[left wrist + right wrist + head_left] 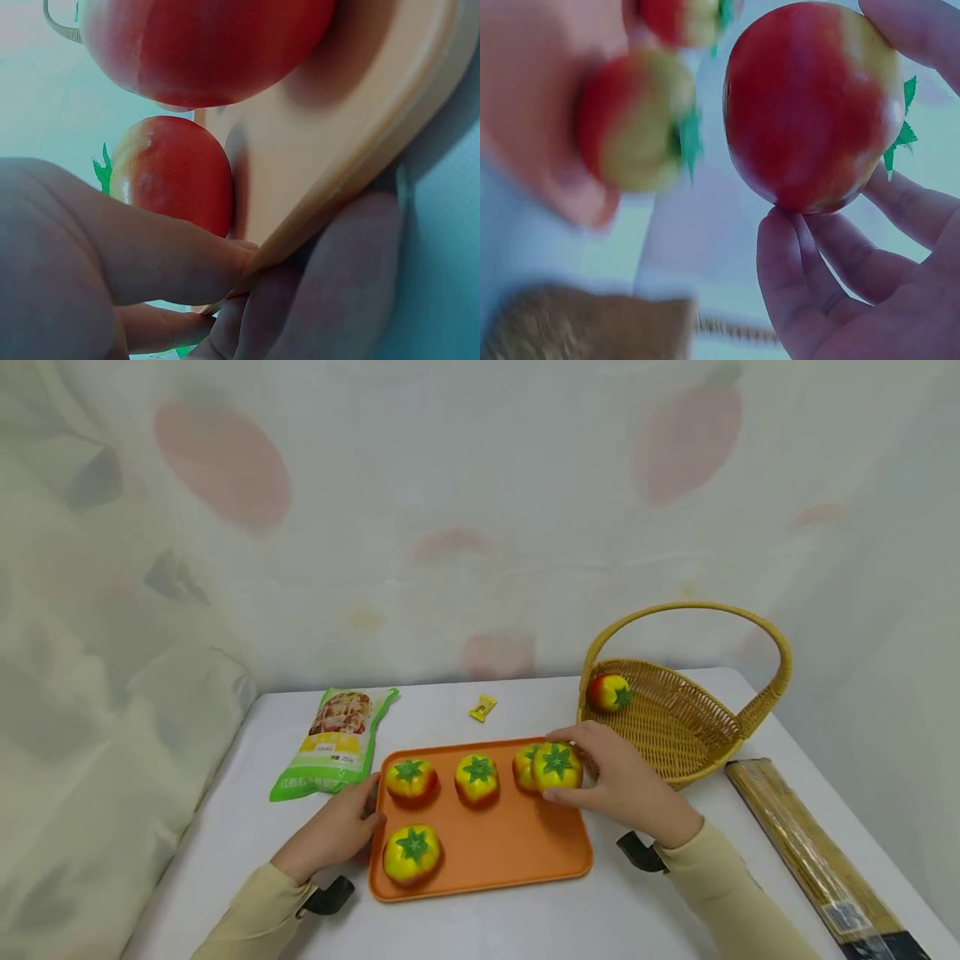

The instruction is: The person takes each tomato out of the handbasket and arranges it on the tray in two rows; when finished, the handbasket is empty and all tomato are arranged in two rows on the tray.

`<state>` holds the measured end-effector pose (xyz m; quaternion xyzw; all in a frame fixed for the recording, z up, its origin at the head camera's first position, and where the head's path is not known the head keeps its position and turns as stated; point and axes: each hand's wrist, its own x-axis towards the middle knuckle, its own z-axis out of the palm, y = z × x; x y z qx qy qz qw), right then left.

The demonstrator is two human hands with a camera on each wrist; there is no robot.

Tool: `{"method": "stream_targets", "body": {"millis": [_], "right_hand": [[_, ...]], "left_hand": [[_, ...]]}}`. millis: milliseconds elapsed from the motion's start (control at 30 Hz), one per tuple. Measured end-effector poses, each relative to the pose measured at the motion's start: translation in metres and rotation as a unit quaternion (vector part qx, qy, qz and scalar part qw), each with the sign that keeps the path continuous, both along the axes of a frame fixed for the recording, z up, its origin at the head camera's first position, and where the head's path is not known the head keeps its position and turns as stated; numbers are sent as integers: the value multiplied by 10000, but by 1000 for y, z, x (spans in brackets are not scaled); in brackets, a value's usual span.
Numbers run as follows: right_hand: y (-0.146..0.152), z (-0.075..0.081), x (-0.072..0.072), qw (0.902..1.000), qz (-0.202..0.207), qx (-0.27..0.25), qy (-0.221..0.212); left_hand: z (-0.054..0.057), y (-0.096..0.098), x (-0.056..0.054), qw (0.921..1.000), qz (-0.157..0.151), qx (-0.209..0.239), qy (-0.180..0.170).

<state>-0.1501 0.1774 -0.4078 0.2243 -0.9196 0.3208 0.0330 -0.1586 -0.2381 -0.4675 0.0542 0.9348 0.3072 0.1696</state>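
Observation:
My right hand (621, 774) holds a red-and-yellow tomato (557, 766) with a green star-shaped top, over the right end of an orange tray (495, 847). In the right wrist view, fingers and thumb are round this tomato (810, 112), apart from another tomato (637, 120) on the tray. My left hand (337, 827) pinches the tray's left rim; the left wrist view shows fingers above and below the rim (322, 202). Several similar tomatoes lie on the tray, among them one at front left (412, 855) and one partly hidden behind the held one (523, 767).
A wicker basket (675, 735) with a tall handle stands at the back right, with one tomato (609, 692) inside. A green food bag (337, 739) lies at the back left, a small yellow packet (482, 707) behind the tray. A long wrapped brown bundle (810, 852) lies along the right.

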Motion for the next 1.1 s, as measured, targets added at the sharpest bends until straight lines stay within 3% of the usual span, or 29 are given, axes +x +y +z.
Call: {"method": "stream_targets", "body": {"millis": [200, 367, 500, 667, 1100], "right_hand": [[-37, -15, 11, 9987, 405, 80, -299], [-54, -24, 20, 9937, 520, -59, -994], [-62, -33, 23, 9890, 723, -79, -1285], [-70, -42, 26, 9874, 1014, -1, -1218], [-79, -50, 29, 9852, 1320, 306, -1049]], "left_hand": [[-3, 2, -4, 9999, 24, 80, -76], [-2, 4, -7, 10000, -65, 12, 47], [-1, 4, -6, 9999, -120, -38, 99], [2, 1, -4, 9999, -102, -31, 87], [3, 1, 0, 10000, -40, -13, 41]]}}
